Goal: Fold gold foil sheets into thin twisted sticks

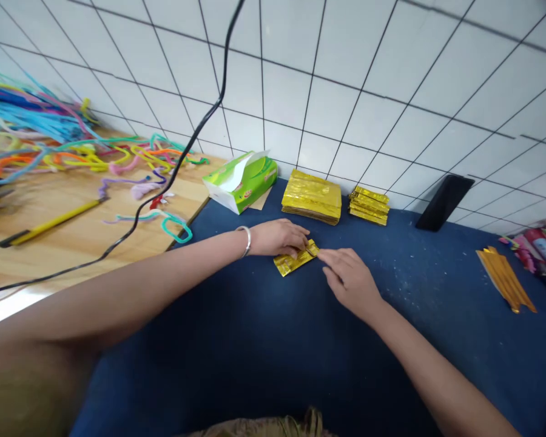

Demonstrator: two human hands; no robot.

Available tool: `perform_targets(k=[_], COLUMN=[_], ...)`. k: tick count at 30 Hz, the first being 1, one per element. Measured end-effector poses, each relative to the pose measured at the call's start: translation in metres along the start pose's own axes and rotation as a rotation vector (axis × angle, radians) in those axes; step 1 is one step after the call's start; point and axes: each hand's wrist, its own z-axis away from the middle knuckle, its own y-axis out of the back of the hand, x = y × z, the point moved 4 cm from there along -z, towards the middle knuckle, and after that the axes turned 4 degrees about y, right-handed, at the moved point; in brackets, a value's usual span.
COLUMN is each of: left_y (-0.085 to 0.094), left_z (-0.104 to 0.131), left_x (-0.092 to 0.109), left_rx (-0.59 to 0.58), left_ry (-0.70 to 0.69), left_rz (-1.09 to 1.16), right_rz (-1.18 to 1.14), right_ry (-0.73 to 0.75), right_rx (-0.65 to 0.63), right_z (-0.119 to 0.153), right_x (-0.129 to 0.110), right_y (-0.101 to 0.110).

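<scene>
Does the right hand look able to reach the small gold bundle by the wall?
Probably yes: only blue tabletop shows between the right hand and the small gold bundle, though that hand seems to be touching the gold strip.

Left hand rests over a gold foil piece on the blue tabletop; right hand at its right end. Behind: gold foil stack, smaller foil bundle, green tissue box.
</scene>
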Motion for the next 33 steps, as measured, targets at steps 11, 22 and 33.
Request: perform_targets(k=[11, 22, 33], left_y=[-0.014, -0.009, -0.01], left_z=[-0.004, 0.054, 0.046], left_x=[-0.016, 0.018, 0.017], left_rx=[0.077, -0.012, 0.123], left_ry=[0.073, 0.282, 0.458], left_rz=[-0.001, -0.133, -0.221], right_rz=[0.086, 0.022, -0.09], right_ry=[-0.086, -0.106, -0.044], right_rx=[-0.272, -0.327, -0.207], right_z=[-0.023, -0.019, -0.012], right_x=[0.054, 0.056, 0.068], right_y=[-0.042, -0.036, -0.035])
